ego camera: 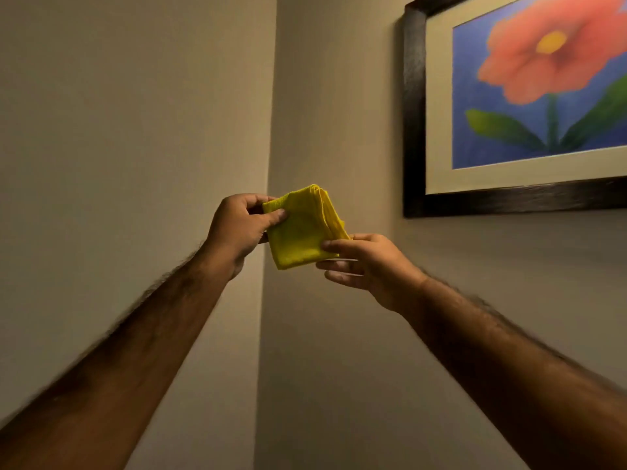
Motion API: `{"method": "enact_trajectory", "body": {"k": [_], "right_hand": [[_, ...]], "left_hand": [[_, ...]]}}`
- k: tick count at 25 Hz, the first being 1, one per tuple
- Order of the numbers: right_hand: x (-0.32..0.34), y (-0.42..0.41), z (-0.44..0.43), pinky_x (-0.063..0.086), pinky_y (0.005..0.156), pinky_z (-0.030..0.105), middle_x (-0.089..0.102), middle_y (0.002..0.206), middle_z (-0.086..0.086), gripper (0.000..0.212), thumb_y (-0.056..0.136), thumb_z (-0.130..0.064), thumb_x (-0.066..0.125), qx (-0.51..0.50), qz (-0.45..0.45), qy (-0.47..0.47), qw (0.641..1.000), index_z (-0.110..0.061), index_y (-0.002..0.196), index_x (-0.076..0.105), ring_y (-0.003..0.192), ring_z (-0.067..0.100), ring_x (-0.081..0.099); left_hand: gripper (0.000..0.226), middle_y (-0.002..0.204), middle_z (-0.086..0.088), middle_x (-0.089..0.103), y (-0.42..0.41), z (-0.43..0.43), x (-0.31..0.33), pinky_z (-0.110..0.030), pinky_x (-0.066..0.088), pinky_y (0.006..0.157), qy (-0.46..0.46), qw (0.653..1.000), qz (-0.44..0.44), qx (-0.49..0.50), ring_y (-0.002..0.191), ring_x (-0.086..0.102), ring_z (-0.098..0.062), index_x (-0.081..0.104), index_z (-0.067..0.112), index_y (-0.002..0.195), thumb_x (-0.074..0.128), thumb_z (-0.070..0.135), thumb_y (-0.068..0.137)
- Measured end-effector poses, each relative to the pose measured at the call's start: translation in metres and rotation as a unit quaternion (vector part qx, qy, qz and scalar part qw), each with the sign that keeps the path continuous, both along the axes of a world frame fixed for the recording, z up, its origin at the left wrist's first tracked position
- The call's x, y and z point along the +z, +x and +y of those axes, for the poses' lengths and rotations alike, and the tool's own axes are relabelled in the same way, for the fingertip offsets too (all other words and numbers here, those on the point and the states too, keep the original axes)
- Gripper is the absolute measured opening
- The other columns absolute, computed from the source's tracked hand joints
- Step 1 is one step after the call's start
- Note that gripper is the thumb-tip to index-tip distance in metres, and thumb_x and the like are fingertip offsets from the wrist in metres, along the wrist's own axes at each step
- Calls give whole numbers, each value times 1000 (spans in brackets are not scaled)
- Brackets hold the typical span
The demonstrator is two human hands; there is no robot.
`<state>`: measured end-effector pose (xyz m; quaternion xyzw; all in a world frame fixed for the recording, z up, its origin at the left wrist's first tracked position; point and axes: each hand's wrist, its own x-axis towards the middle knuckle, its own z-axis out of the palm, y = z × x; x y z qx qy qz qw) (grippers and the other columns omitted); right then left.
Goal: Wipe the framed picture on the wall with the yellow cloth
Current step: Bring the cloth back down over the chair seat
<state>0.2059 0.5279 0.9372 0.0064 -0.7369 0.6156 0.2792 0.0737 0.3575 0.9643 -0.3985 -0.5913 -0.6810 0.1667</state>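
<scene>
A folded yellow cloth [302, 228] is held up in front of the wall corner, between both hands. My left hand [237, 228] pinches its upper left corner with thumb and fingers. My right hand [363, 262] grips its lower right edge, thumb on top and fingers underneath. The framed picture [414, 130] hangs on the right wall, up and to the right of the cloth. It has a dark frame, a white mat and a red flower on blue. Its right and top parts run out of view. The cloth is apart from the frame.
Two beige walls meet in a corner [268, 130] just behind the cloth. The left wall is bare. Bare wall [475, 283] lies below the frame on the right.
</scene>
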Motion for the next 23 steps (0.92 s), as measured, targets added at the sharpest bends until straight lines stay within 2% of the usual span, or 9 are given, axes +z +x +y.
{"method": "enact_trajectory", "body": {"k": [4,6,8,11,13,18,23], "right_hand": [[-42,-55,-35,62,85,34,78,108,14,36,80,-16,81,62,-43,-44,996,-4,112,70,94,23,77],[-67,-81,-55,61,87,33,78,99,10,19,81,-12,79,97,-65,-62,991,-9,97,70,89,21,76],[-101,-110,-74,61,88,34,78,93,7,14,81,-9,78,126,-93,-80,984,-12,91,68,85,20,76],[-165,-152,-103,61,88,34,78,101,11,31,80,-9,79,145,-159,-83,973,-4,109,70,85,21,76],[-209,-177,-121,61,89,34,78,108,14,42,79,-10,80,156,-201,-89,963,1,118,68,87,22,76],[-335,-234,-170,62,85,31,77,108,14,44,80,-10,79,191,-313,-112,924,2,120,67,89,23,75],[-474,-271,-225,62,75,26,75,106,18,39,79,-11,81,207,-426,-140,869,-3,115,68,89,23,74]], "left_hand": [[27,100,-5,72,-35,-54,-53,-35,60,75,-18,997,-76,14,95,70,-21,68,7,114,71,11,88],[29,100,-6,72,-52,-81,-85,-33,61,72,-27,992,-118,22,93,71,-21,67,5,116,71,11,88],[28,97,-6,73,-71,-107,-124,-32,62,69,-39,985,-162,34,89,72,-21,69,4,113,72,11,86],[22,88,-4,71,-94,-146,-197,-28,61,61,-26,968,-245,55,77,71,-17,68,4,104,74,6,83],[25,89,-6,71,-105,-169,-242,-28,61,61,-35,955,-287,65,75,71,-17,68,1,106,75,5,82],[29,100,-15,73,-138,-234,-369,-33,63,69,-69,907,-404,101,86,72,-24,68,-3,112,70,-1,83],[22,93,-11,72,-152,-291,-499,-29,63,66,-69,855,-496,134,71,73,-12,67,2,103,68,-7,83]]}}
